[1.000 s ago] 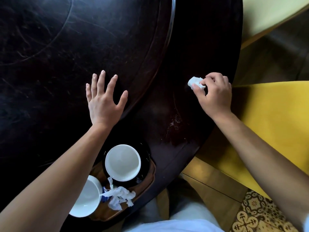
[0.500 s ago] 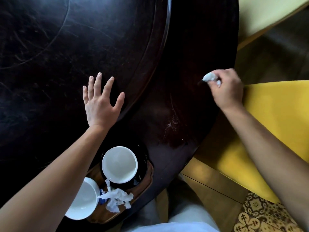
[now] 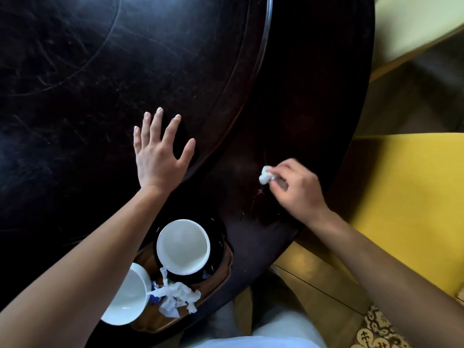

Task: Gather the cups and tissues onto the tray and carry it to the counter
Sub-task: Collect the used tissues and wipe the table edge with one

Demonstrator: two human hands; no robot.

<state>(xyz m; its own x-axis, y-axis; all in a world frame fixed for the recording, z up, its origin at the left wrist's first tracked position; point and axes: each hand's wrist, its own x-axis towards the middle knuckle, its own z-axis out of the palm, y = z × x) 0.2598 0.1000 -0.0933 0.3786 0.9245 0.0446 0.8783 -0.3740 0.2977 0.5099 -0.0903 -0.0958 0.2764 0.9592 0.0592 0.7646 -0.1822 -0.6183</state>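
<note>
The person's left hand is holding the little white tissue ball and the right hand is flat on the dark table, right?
Not quite. In the head view the right hand pinches the small white tissue ball, and the left hand lies open and flat on the dark table. You had the hands swapped; everything else is right.

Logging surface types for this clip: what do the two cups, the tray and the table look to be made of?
The two cups: probably glazed white ceramic, smooth with a soft sheen. The tray: apparently brown wood, with a warm, polished rim. The table: seemingly dark lacquered wood, glossy but marked by fine scratches that catch the light; its raised central disc could be glass-topped, which cannot be told.
</note>
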